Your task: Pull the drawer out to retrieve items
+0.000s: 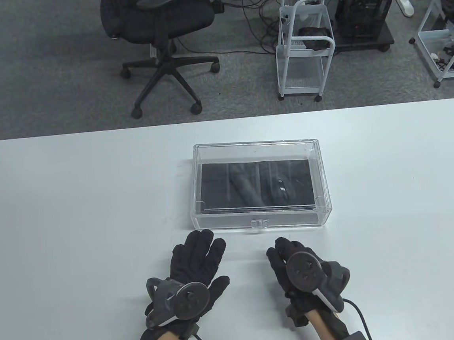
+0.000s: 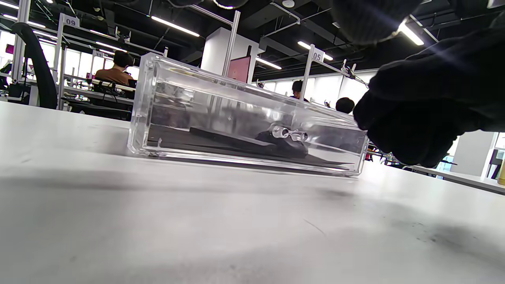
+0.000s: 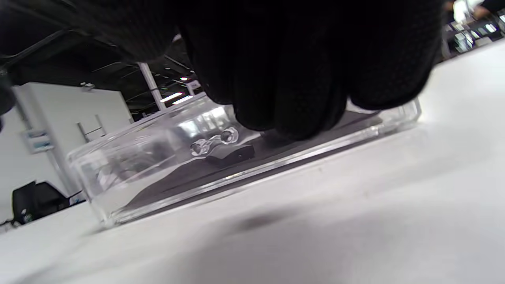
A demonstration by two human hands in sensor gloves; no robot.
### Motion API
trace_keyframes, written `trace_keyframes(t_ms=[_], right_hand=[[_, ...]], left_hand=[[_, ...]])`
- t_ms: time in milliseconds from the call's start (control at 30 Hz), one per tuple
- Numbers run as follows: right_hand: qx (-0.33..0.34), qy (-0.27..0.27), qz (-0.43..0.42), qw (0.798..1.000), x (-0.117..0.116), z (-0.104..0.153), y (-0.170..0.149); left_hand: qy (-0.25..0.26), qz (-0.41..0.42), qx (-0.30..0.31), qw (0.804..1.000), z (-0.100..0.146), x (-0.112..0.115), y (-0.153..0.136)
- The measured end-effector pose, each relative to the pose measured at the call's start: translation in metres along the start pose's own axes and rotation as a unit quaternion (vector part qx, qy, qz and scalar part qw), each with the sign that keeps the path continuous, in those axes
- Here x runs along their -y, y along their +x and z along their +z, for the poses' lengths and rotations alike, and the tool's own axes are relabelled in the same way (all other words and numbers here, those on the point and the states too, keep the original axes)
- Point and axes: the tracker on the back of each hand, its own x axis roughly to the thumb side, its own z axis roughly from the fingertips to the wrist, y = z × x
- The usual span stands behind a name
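Observation:
A clear acrylic drawer box (image 1: 258, 183) stands in the middle of the white table (image 1: 76, 215), its drawer shut. A small clear handle (image 1: 259, 224) sits on its near front face; it also shows in the left wrist view (image 2: 290, 134) and the right wrist view (image 3: 215, 142). Dark items (image 1: 280, 187) lie on a black liner inside. My left hand (image 1: 198, 255) lies flat on the table, fingers spread, just short of the box's near left corner. My right hand (image 1: 286, 258) hovers near the table, fingers curled, a little in front and right of the handle. Neither hand touches the box.
Beyond the table's far edge are a black office chair (image 1: 158, 21), a white wire cart (image 1: 305, 48) and cables on the grey floor. Bare table lies to both sides of the box.

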Motion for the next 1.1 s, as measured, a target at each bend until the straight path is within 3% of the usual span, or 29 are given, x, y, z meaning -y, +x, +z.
trace_keyframes(t_ms=[200,300,367,467,500,867,1100], right_hand=[[-0.127,0.082,-0.110,0.982,-0.013,-0.039,-0.004],[-0.202,0.140,-0.185,0.952,-0.032,-0.050,-0.009],[-0.241,0.181,-0.265,0.916,-0.050,-0.056,-0.016],[-0.286,0.192,-0.360,0.867,-0.068,-0.060,-0.023],[-0.295,0.184,-0.371,0.861,-0.071,-0.060,-0.025],[-0.323,0.121,-0.396,0.851,-0.078,-0.056,-0.024],[-0.295,0.134,-0.421,0.847,-0.079,-0.050,-0.032]], left_hand=[[-0.003,0.005,-0.001,1.000,-0.002,0.000,0.000],[-0.006,0.009,-0.003,1.000,-0.002,0.001,-0.002],[-0.010,0.011,-0.004,1.000,-0.002,0.001,-0.003],[-0.012,0.013,-0.003,1.000,-0.003,0.001,-0.003],[-0.013,0.012,-0.003,1.000,-0.003,0.002,-0.003],[-0.015,0.013,-0.004,1.000,-0.003,0.001,-0.003],[-0.002,0.022,-0.015,1.000,0.000,-0.005,-0.006]])
